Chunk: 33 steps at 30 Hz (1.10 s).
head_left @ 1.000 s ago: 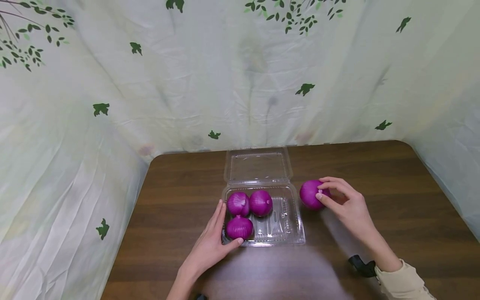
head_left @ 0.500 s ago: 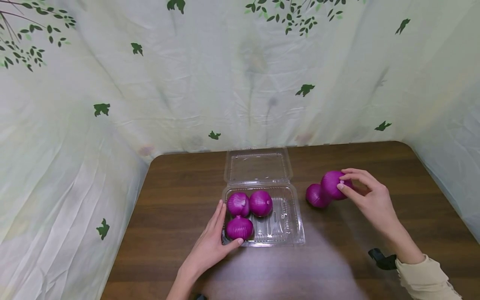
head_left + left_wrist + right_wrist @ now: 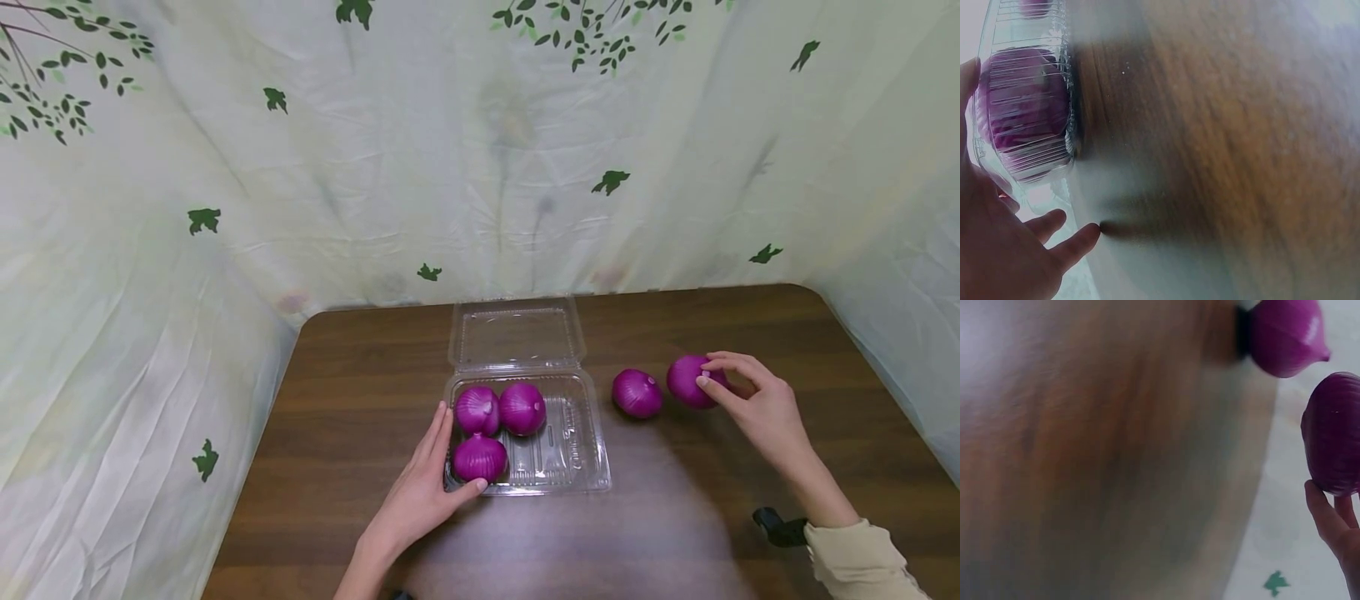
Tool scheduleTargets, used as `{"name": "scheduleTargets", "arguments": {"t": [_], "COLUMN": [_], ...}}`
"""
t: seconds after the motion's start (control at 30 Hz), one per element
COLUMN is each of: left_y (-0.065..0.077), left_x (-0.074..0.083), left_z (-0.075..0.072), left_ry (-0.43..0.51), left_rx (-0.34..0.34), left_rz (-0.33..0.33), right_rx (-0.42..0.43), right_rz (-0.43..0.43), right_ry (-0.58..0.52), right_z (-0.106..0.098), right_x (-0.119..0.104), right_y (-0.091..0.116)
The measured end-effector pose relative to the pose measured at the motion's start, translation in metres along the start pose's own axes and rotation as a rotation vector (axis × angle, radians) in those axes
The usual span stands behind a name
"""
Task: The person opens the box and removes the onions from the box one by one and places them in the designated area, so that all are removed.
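Note:
My right hand [image 3: 761, 412] pinches a purple onion [image 3: 690, 383] by its top, fingers and thumb curled over it. In the right wrist view this onion [image 3: 1335, 434] shows at the right edge, fingertips at its end. Just left of it another purple onion [image 3: 637, 394] sits on the table. My left hand [image 3: 420, 492] lies along the left side of an open clear plastic container [image 3: 562, 475], fingers straight, thumb at its front edge. Inside, at the left, sit three purple onions [image 3: 480, 458]. The left wrist view shows one onion [image 3: 1025, 100] through the ribbed wall.
The container's clear lid [image 3: 517, 333] lies folded back toward the far edge of the brown wooden table [image 3: 360, 367]. A pale curtain [image 3: 480, 167] with leaf prints stands behind and at both sides. A black strap piece [image 3: 778, 528] hangs by the right sleeve [image 3: 858, 554].
My right hand has moved right with its onion, away from the container, and then slightly down. The onion on the table, hidden at first, has come into view. My left hand stays put.

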State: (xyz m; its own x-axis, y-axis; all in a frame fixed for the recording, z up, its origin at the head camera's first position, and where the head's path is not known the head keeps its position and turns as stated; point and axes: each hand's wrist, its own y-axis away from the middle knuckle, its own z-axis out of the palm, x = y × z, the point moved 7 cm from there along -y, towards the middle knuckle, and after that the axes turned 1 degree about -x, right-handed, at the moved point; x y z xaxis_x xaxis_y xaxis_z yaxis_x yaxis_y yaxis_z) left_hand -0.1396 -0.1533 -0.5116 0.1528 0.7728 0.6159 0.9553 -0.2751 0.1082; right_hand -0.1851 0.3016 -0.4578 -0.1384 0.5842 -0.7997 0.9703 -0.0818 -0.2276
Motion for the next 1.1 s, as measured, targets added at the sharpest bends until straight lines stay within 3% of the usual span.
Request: {"name": "scheduleTargets", "arguments": {"t": [0.47,1.1], "left_y": [0.001,0.001], "left_x": [0.002,0.000], "left_z": [-0.001,0.000], "left_ry": [-0.012,-0.001], "left_rx": [0.018,-0.002], "left_rz": [0.013,-0.011], "right_rx": [0.000,-0.101], "right_rz": [0.044,0.112], "right_ry": [0.042,0.068], "right_z": [0.011,0.016], "right_x": [0.030,0.035], "right_y": [0.003,0.004]}}
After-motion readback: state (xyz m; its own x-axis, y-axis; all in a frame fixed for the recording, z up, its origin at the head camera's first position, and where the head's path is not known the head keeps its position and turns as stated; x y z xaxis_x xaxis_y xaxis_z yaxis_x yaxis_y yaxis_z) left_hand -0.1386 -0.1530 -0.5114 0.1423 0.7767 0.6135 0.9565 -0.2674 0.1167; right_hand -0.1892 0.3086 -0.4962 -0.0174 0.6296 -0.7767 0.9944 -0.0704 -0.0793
